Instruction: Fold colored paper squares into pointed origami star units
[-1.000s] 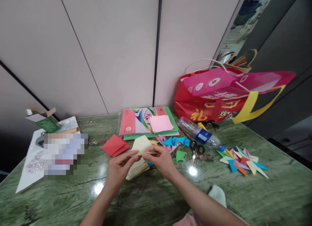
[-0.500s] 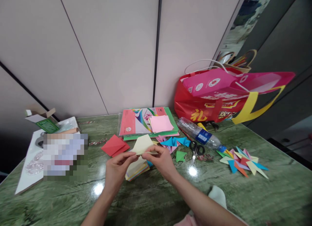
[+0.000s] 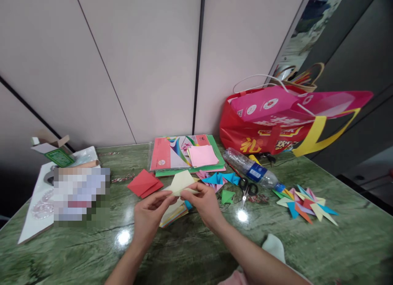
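Observation:
A pale yellow sheet of paper (image 3: 181, 181), partly folded, is held up between both hands. My left hand (image 3: 152, 207) pinches its lower left edge between thumb and fingers. At its lower right edge, my right hand (image 3: 203, 202) pinches it the same way. Below and behind the hands lies a stack of coloured paper (image 3: 173, 215), partly hidden by them. Red folded paper (image 3: 145, 183) rests to the left. On the right are blue and pink folded pieces (image 3: 219, 178), a small green folded piece (image 3: 227, 196) and black-handled scissors (image 3: 245, 188).
Against the wall lies a paper pack (image 3: 172, 154) with pink square sheets (image 3: 203, 155) on it. A plastic bottle (image 3: 254, 170) lies before a red bag (image 3: 264, 129). Multicoloured folded paper (image 3: 307, 203) sits at right. A white board (image 3: 33, 215) and green box (image 3: 58, 156) stand left.
Both hands have shifted very slightly to the right with the pale yellow paper, and the fingertips have come a little closer together. The other things stay where they were.

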`<move>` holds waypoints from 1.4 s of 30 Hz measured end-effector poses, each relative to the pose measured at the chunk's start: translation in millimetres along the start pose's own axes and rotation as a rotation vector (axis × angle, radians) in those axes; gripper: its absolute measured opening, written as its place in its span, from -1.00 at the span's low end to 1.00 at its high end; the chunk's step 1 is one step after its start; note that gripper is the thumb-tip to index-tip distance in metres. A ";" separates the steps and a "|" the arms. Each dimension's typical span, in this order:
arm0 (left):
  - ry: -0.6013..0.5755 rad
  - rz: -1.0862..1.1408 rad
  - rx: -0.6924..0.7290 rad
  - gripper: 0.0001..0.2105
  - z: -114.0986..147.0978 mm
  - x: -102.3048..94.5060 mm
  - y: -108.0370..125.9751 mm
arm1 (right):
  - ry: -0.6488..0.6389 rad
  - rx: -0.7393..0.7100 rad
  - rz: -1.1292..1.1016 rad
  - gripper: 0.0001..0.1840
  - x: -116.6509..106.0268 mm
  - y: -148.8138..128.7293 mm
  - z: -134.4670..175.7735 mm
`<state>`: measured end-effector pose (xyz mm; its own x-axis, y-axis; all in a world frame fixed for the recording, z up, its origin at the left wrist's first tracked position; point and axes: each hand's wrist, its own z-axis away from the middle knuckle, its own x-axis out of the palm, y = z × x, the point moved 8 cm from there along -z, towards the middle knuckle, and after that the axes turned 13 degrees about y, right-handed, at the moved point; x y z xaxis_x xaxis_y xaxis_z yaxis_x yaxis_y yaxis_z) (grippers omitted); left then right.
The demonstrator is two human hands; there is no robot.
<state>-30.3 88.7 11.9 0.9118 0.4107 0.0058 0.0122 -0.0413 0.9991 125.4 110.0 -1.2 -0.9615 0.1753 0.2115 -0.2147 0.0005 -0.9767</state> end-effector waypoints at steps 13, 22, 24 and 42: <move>0.028 0.039 0.025 -0.88 2.3 -3.4 1.2 | 0.042 -0.070 0.028 -0.83 -1.3 -6.6 4.5; 0.011 0.059 0.006 -0.74 2.6 -0.5 0.5 | 0.064 -0.058 -0.009 -0.74 -2.8 -6.5 3.7; -0.009 0.094 -0.027 -0.68 3.0 1.2 -0.4 | 0.058 -0.065 -0.014 -0.72 -2.5 -6.6 3.5; -0.141 0.097 -0.346 -0.67 0.7 9.8 -21.6 | 0.019 -0.113 0.139 -0.80 1.3 -5.8 1.6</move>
<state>-21.3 92.9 -9.6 0.9497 0.2896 0.1196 -0.1945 0.2457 0.9496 125.2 108.7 4.8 -0.9770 0.2001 0.0742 -0.0581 0.0851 -0.9947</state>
